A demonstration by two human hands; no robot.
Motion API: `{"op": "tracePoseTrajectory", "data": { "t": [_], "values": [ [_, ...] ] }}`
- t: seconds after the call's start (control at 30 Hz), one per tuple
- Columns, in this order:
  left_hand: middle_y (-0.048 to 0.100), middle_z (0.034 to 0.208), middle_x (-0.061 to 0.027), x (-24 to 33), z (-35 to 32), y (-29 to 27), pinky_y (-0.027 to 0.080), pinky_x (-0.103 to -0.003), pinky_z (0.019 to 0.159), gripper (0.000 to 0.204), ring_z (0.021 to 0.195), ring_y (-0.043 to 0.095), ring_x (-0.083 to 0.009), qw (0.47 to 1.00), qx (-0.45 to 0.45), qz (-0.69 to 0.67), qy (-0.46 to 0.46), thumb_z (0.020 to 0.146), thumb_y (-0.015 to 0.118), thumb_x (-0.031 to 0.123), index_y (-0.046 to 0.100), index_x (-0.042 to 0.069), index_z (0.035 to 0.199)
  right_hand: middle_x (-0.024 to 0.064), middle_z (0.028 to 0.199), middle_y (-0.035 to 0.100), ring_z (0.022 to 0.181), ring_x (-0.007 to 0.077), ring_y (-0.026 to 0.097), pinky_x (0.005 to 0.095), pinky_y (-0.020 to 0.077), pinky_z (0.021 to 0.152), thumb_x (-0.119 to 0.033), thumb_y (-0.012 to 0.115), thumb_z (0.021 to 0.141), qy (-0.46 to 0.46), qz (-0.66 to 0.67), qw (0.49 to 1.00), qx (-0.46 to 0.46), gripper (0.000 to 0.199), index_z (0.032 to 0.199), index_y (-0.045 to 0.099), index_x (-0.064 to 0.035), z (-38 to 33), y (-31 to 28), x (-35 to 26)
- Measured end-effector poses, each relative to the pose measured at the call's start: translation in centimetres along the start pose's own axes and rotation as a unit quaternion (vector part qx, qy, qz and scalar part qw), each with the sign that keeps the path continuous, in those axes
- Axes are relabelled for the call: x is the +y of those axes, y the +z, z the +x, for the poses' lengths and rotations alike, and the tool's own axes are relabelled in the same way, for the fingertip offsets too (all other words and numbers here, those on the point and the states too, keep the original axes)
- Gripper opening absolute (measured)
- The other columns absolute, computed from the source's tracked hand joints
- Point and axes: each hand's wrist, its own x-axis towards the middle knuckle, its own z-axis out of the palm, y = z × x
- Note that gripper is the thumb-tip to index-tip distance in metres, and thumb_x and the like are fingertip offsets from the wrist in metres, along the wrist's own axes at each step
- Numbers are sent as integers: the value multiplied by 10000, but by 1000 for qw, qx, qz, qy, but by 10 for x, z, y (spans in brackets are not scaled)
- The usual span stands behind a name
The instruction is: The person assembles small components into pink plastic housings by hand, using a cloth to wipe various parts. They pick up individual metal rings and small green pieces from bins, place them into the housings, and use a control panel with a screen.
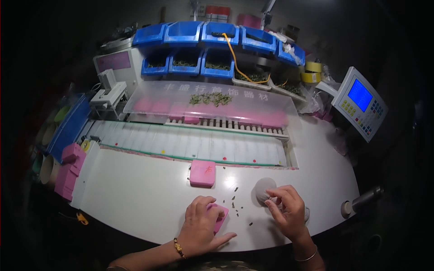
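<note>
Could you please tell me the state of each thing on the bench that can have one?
Left hand: pressed flat on a pink block.
Right hand: pinching a grey round piece.
Second pink block: lying free.
Control panel screen: lit blue.
Small dark parts: scattered loose.

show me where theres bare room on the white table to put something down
Bare: the wide stretch left of the pink block, and the table right of the right hand. Crowded: between the hands, with scattered bits, around the left hand.

left hand [202, 221] lay palm down, fingers curled, thumb splayed; right hand [285, 208] hovered, fingertips pinched together, wrist bent.
</note>
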Motion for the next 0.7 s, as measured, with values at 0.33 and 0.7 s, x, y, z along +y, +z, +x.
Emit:
{"op": "tracePoseTrajectory", "data": {
  "t": [0.33, 0.7],
  "values": [
    [493, 967, -122, -17, -12, 4, 453, -340, 820, 345, 890, 526, -249, 948, 43, -283, -142, 787, 737, 165, 507, 8, 992, 179, 1005, 665, 823, 189, 660, 319, 527, 751, -293, 710, 893, 202, 255, 924, -204, 587, 1310, 486, 54, -17, 67, -21],
    [562, 961, -14, -20, -1, -2, 466, -208, 762, 164, 848, 538, -48, 779, 174, -560, -220, 1027, 514, 194, 473, 47, 1088, 157, 1334, 538, 1131, 173, 583, 302, 495, 966, 40, 684, 860, 227, 523, 801, -182, 779, 1505, 247, 22, -19, 69, -31]
  ]
}}
